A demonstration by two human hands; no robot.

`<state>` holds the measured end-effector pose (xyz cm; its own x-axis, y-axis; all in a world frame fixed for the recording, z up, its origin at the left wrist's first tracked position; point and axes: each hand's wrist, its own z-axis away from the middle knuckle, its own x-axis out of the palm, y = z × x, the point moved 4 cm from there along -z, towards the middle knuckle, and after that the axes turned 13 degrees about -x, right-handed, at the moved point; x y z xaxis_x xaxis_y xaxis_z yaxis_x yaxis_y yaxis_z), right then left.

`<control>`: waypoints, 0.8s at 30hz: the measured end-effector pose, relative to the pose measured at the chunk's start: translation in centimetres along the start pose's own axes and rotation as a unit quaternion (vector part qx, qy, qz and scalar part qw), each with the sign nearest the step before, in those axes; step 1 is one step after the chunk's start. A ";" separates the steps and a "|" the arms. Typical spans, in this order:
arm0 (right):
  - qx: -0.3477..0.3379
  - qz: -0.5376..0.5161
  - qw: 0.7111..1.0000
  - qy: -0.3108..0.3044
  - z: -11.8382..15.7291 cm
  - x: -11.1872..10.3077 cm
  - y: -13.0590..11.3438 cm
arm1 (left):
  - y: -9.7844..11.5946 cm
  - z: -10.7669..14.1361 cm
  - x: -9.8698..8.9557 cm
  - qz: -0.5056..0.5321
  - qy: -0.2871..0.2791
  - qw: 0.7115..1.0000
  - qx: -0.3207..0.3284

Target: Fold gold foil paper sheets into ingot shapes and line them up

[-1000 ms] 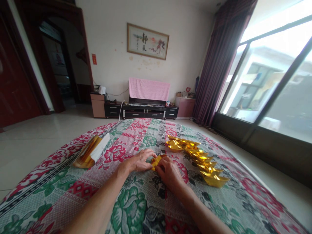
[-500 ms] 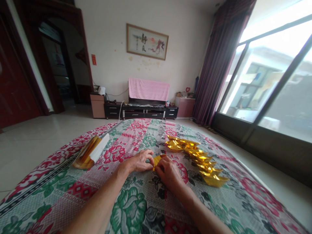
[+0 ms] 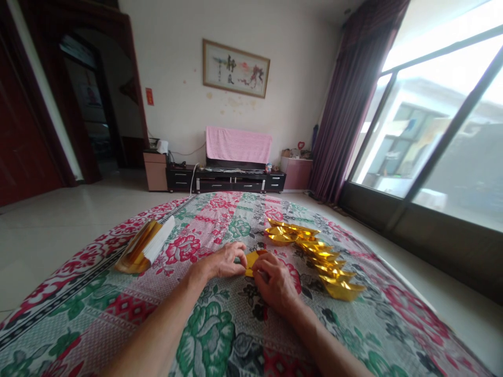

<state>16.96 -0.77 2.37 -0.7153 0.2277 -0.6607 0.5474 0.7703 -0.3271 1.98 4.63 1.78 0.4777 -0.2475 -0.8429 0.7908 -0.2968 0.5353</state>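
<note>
A small sheet of gold foil paper [image 3: 254,258], partly folded, lies on the flowered tablecloth [image 3: 208,335] between my hands. My left hand [image 3: 227,260] grips its left edge with bent fingers. At its right side, my right hand [image 3: 275,277] has its fingers curled onto the paper, hiding part of it. To the right stand several folded gold paper ingots [image 3: 342,287], shaped like little boats and set in an overlapping row. Off to the left rests a stack of gold and white paper [image 3: 147,247], slightly curled.
The cloth covers a round table. Beyond it, a low black cabinet [image 3: 231,184] carries something draped with a pink cloth [image 3: 239,144]. A purple curtain [image 3: 346,99] and large windows [image 3: 440,131] are on the right, a dark doorway [image 3: 94,104] on the left.
My right hand has shifted slightly to the right along the gold paper, so a little more of it shows. My left hand stays nearly in place. The view has tilted very slightly.
</note>
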 end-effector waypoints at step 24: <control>-0.100 0.034 0.984 -0.146 0.3 -0.5 -1.6 | -0.2 -0.1 0.1 -0.013 0.000 1.000 0.010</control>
<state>16.58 -2.36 3.03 -0.5094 0.1241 -0.8515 0.4716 0.8680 -0.1555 1.93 4.81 1.62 0.4575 -0.2401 -0.8562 0.7950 -0.3207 0.5148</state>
